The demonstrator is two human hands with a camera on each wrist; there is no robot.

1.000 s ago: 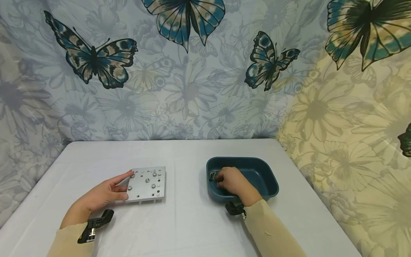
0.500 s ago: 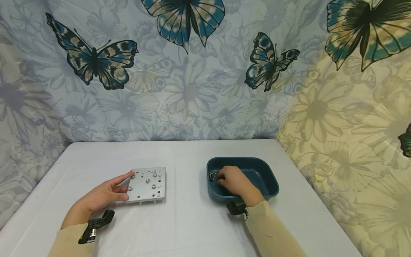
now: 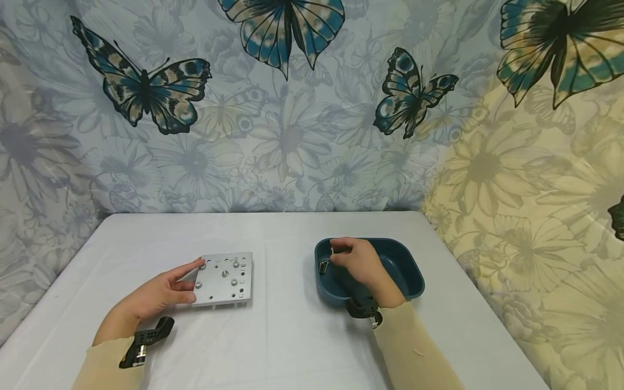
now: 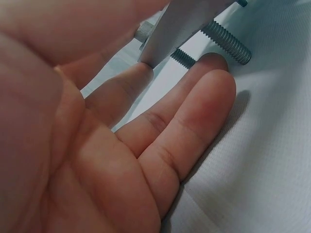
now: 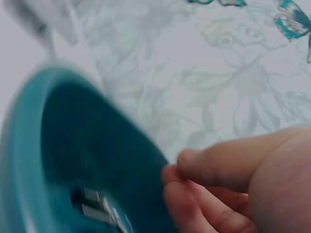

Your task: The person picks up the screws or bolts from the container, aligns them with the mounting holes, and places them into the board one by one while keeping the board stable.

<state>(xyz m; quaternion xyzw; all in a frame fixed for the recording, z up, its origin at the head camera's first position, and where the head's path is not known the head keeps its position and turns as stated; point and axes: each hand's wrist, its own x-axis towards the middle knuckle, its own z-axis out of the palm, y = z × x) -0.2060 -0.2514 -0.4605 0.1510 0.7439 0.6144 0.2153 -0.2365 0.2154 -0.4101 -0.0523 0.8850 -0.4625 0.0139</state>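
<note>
A silver metal plate (image 3: 223, 287) with holes and several bolt heads in its top sits on the white table at left. My left hand (image 3: 158, 295) holds its left edge, index finger at the far corner and thumb at the near one. In the left wrist view, threaded bolt shanks (image 4: 228, 42) stick out beneath the plate, close to the fingers. Over the blue bin (image 3: 414, 279), my right hand (image 3: 358, 262) has thumb and index fingertips together. A thin sliver of a bolt (image 3: 332, 251) shows between them, mostly hidden. More bolts (image 3: 324, 266) lie at the bin's left end.
A white cloth covers the table (image 3: 287, 336). Behind it hangs a fabric backdrop (image 3: 292, 141) printed with butterflies and flowers. The bin's raised wall surrounds the bolts. Black wrist cameras (image 3: 151, 336) sit at both sleeves.
My right hand has risen from inside the bin, lifting a small bolt above the others. The left hand and the plate have stayed in place.
</note>
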